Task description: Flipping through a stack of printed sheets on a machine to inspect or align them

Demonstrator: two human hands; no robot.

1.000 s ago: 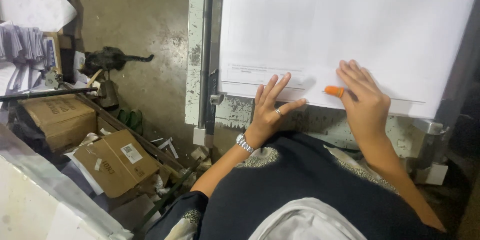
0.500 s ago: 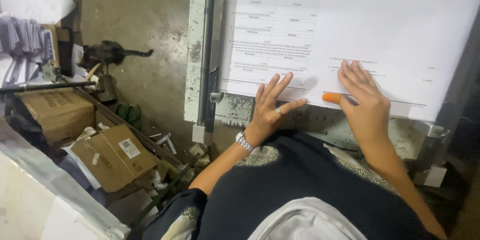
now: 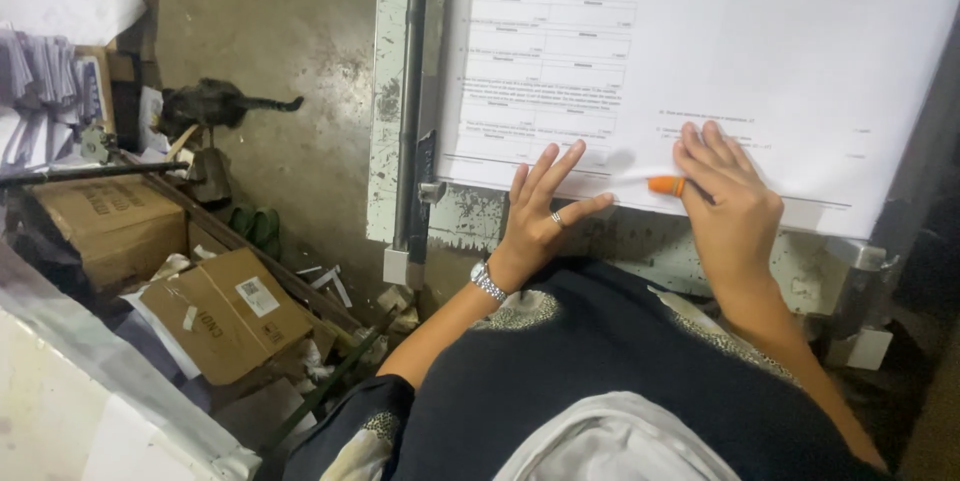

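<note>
Concrete floor (image 3: 270,41), stained and grey, fills the 10 to 11 o'clock part of the view. Strewn across it at 8 to 9 o'clock: clutter.

Spread over the whole 12 to 3 o'clock area: big white sheet (image 3: 800,51), printed with form boxes and lines, lying flat on a worn, paint-chipped metal table (image 3: 640,241). Running down the table's left edge at 11 o'clock: grey upright rail (image 3: 410,91).

Filling 5 to 6 o'clock: dark garment (image 3: 600,371) with pale embroidery.

Lying at 8 o'clock: open brown box (image 3: 225,311) with a label. Sitting at 9 o'clock, beside it: second box (image 3: 105,221). Stacked at the far 10 o'clock edge: papers (image 3: 40,81).

Resting just left of centre on the sheet's lower edge: left hand (image 3: 545,211), released, fingers spread flat, pressing the paper down; ring on one finger, metal watch (image 3: 486,282) on the wrist.

Lying at 3 o'clock from it, just beside: right hand (image 3: 730,201), palm down on the sheet, fingers curled loosely over an orange marker (image 3: 665,185), grasping it. Poking out from under the fingers toward the left hand: only the marker's orange end, touching the paper near the sheet's bottom edge.
</note>
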